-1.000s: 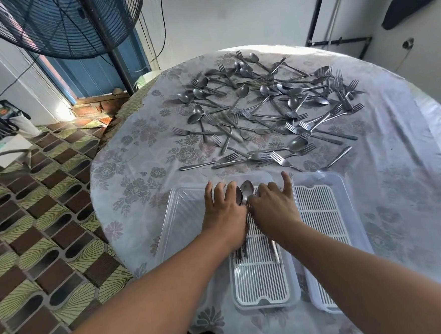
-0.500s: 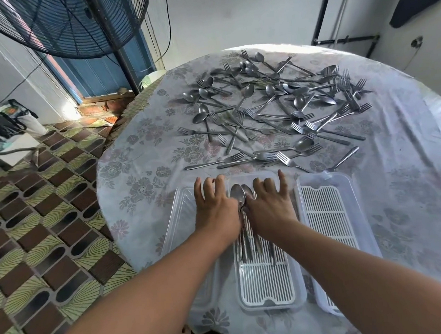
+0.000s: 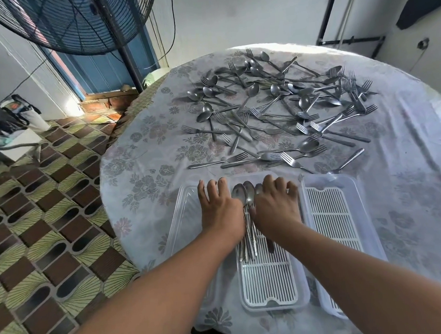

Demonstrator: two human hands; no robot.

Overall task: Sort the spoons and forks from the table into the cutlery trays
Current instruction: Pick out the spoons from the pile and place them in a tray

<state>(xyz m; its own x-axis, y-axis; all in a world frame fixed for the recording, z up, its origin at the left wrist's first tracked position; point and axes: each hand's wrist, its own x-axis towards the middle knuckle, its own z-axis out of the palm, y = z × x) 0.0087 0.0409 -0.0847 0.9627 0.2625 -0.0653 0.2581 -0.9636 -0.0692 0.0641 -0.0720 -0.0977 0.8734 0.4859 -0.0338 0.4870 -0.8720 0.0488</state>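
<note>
Several spoons [image 3: 246, 195] lie bundled lengthwise in the middle white slatted tray [image 3: 270, 280], bowls pointing away from me. My left hand [image 3: 221, 208] rests palm down against the bundle's left side, and my right hand [image 3: 277, 206] against its right side. The fingers of both are stretched out and holding nothing. A second slatted tray [image 3: 332, 213] at the right has nothing in it. A clear tray [image 3: 185, 221] lies at the left, partly under my left hand. Many loose spoons and forks [image 3: 275, 110] are scattered across the far half of the table.
The round table has a floral cloth [image 3: 147, 177] and its edge drops off to the left onto a tiled floor [image 3: 48, 218]. A large standing fan [image 3: 73, 23] is at the back left. A few forks [image 3: 292, 160] lie just beyond the trays.
My hands have eased slightly apart on either side of the spoon bundle, so more of the spoon bowls show between them. The loose cutlery has not moved.
</note>
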